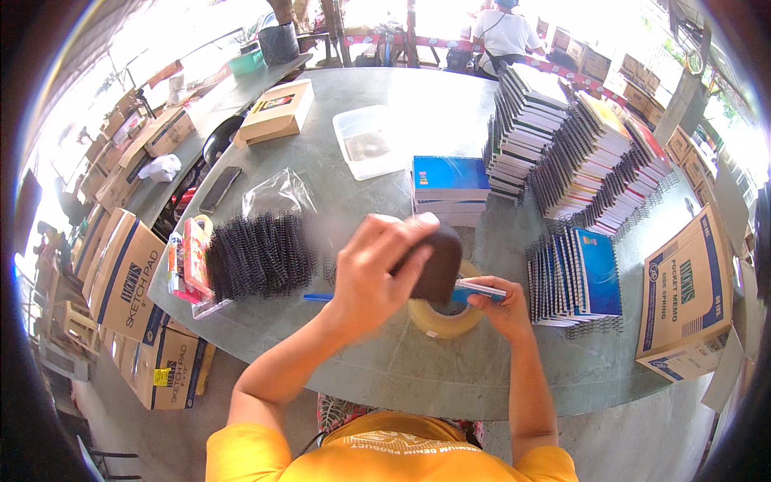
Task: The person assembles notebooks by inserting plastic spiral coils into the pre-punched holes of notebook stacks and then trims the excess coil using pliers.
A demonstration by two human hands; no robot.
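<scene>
Left of the tape roll, black spiral coils lie heaped. Your left hand, above and left of the roll, is clamped on a dark brown block, which should be light and firm; grip its sides. The blue-and-white pad sits at the roll's upper right, its right end pinched between your right hand's thumb and fingers. It looks light, bendable and perhaps slick-covered, best held by that end.

Left hand higher, curled; right hand lower, pinching
</scene>
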